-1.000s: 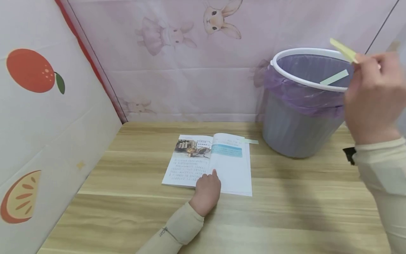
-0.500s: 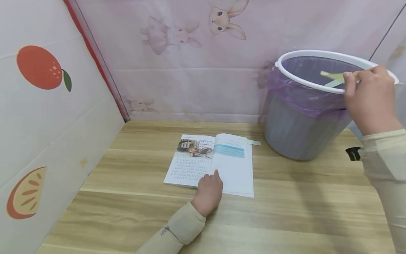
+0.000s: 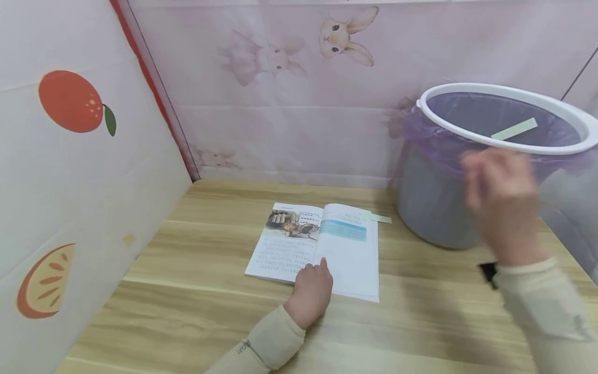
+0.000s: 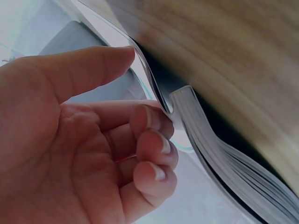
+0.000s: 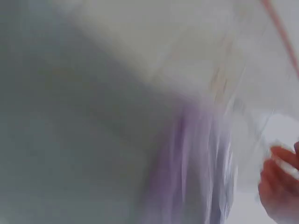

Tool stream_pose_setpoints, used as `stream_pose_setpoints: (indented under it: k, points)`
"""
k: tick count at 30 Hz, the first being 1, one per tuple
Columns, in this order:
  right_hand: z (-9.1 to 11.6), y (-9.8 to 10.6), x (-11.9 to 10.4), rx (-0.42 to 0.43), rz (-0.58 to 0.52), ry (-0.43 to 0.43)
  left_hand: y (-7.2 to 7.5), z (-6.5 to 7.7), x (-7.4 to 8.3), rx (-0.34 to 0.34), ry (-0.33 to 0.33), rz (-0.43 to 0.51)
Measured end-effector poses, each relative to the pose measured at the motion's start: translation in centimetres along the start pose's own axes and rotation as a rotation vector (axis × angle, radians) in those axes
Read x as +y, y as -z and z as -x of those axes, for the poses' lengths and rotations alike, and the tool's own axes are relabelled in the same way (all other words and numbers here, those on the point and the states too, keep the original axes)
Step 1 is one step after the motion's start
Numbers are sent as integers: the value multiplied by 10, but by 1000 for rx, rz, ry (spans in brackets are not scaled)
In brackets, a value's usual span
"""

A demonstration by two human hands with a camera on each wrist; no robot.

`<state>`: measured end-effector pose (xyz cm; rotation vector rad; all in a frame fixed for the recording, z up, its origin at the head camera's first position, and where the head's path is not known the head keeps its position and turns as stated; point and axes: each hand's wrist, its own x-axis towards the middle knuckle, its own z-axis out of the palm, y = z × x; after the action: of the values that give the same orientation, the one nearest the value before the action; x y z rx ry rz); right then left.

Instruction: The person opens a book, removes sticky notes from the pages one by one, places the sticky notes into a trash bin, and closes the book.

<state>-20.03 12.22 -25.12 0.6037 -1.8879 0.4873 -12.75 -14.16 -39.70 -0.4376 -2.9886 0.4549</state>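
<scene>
An open book (image 3: 350,270) lies on the wooden table, a picture and text on its left page and a blue panel on the right. My left hand (image 3: 313,288) rests at its lower middle, index finger extended onto the page by the fold. In the left wrist view the other fingers (image 4: 154,144) bend loosely beside the page edges. A pale green strip (image 3: 384,218) sticks out from the right page's upper edge. My right hand (image 3: 502,200), blurred, is in front of the grey bin (image 3: 434,208), with no strip showing in it. Another pale green strip (image 3: 514,129) shows inside the bin.
The bin stands at the table's back right, with a white rim (image 3: 467,134) and a purple liner bag (image 3: 432,137). A pink curtain (image 3: 280,140) with rabbits hangs behind the table (image 3: 187,301); a white one (image 3: 93,192) with fruit prints hangs at left.
My right hand took a yellow strip down to the bin's mouth, then came back toward me and lower; the yellow strip no longer shows. My left hand stays on the book.
</scene>
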Motion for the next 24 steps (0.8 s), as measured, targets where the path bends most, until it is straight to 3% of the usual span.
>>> stream_pose_setpoints:
  k: [2,4,7,10,12,16,24]
  points:
    - [20,-23,-13,-147,-62,91,0,0,0,5,4,-16]
    - [37,-49,-19,-379,-109,110,1,0,1,17,9,-30]
    - [57,-86,-20,-713,-100,-14,1,1,2,22,15,-38]
    - [71,-114,-15,-921,-62,-185,2,2,3,9,13,-39]
    - [78,-126,-8,-981,-42,-266,2,1,5,-8,4,-43]
    - [87,-140,4,-1008,-6,-374,0,0,8,-47,-8,-33]
    - [84,-155,16,-993,-4,-418,-4,-4,5,-65,11,-49]
